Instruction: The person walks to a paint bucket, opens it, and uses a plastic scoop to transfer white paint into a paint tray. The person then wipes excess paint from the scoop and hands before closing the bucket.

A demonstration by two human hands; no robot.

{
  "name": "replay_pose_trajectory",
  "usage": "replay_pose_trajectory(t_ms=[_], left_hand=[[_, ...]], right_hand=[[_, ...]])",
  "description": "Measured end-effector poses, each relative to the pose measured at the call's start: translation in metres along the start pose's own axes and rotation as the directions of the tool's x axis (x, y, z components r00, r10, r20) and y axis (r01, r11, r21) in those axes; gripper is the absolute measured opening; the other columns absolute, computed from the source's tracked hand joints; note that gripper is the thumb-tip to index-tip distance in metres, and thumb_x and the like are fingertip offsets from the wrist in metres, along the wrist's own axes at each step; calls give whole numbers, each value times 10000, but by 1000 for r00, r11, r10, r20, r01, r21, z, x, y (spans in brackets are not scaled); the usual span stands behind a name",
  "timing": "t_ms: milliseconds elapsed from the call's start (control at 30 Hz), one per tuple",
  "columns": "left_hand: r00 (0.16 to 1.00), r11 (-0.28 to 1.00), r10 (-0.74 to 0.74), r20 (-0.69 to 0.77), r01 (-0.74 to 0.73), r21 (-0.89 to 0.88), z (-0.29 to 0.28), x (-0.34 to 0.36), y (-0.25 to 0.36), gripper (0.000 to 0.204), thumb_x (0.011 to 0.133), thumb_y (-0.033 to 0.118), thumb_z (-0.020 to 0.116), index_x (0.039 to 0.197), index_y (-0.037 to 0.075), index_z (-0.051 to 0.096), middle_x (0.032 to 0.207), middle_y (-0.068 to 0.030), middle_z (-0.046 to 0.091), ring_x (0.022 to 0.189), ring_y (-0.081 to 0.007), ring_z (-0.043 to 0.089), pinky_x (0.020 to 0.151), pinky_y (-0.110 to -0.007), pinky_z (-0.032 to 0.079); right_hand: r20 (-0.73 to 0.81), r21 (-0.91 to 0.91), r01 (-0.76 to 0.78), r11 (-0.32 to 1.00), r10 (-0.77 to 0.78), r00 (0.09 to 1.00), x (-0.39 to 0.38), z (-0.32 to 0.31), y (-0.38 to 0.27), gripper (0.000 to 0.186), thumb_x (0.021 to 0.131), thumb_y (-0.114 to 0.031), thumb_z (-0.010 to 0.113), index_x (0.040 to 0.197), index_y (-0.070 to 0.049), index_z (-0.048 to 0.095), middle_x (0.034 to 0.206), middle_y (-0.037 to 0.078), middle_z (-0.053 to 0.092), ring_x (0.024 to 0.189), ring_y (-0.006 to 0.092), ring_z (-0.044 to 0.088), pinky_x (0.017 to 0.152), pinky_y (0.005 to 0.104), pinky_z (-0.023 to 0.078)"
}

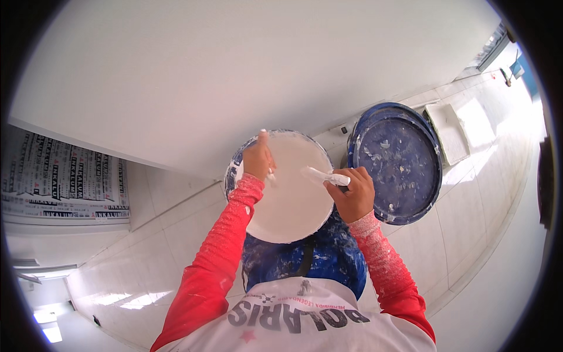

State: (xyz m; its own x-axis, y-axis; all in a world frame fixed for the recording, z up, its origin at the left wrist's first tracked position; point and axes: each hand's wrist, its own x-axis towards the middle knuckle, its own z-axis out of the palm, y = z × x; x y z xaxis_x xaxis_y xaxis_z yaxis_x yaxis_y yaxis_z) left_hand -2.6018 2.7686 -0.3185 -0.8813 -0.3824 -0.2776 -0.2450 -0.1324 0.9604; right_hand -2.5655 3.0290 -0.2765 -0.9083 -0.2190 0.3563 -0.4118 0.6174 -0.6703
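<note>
A round bucket [287,214] full of creamy off-white material stands between my legs. My left hand [258,155] is over its left part, one finger stretched toward the far rim and the others lower, with white smears on them; it appears to hold nothing. My right hand [355,193] grips a slim white-coated tool [319,175], whose exact kind I cannot tell, over the right side of the bucket. A dark blue, paint-spotted round lid [394,170] lies just right of the bucket. Both red sleeves are dusted with white.
A white wall [193,70] rises just beyond the bucket. A pale rectangular tray [448,135] sits behind the lid on the tiled floor [164,246]. At the left is a panel covered in printed protective film [64,170]. Daylight patches lie on the floor.
</note>
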Motion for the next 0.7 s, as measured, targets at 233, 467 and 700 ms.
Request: replay_pose_trajectory(t_ms=[233, 467, 700], left_hand=[[954, 953, 301, -9, -300, 50, 4, 22, 18, 634, 1046, 426, 531, 532, 58, 500, 421, -39, 434, 381, -174, 463, 463, -338, 434], [906, 841, 414, 86, -417, 344, 16, 71, -65, 623, 1020, 445, 551, 534, 56, 529, 436, -59, 499, 408, -179, 544, 467, -353, 443], [974, 993, -59, -219, 80, 90, -11, 27, -86, 740, 1000, 560, 534, 469, 46, 497, 426, -93, 504, 368, -198, 514, 451, -346, 442]], right_hand=[[-8, 56, 11, 998, -10, 1000, -2, 5, -2, 169, 750, -162, 806, 898, -117, 738, 833, 23, 690, 836, 264, 607, 760, 400, 458], [-8, 40, 18, 999, -18, 1000, -9, 10, -3, 169, 750, -162, 806, 901, -121, 741, 832, 23, 691, 833, 268, 607, 765, 406, 462], [-31, 15, -5, 1000, 5, 1000, -13, 2, -1, 178, 756, -162, 806, 912, -102, 743, 849, 32, 704, 833, 269, 606, 776, 407, 457]])
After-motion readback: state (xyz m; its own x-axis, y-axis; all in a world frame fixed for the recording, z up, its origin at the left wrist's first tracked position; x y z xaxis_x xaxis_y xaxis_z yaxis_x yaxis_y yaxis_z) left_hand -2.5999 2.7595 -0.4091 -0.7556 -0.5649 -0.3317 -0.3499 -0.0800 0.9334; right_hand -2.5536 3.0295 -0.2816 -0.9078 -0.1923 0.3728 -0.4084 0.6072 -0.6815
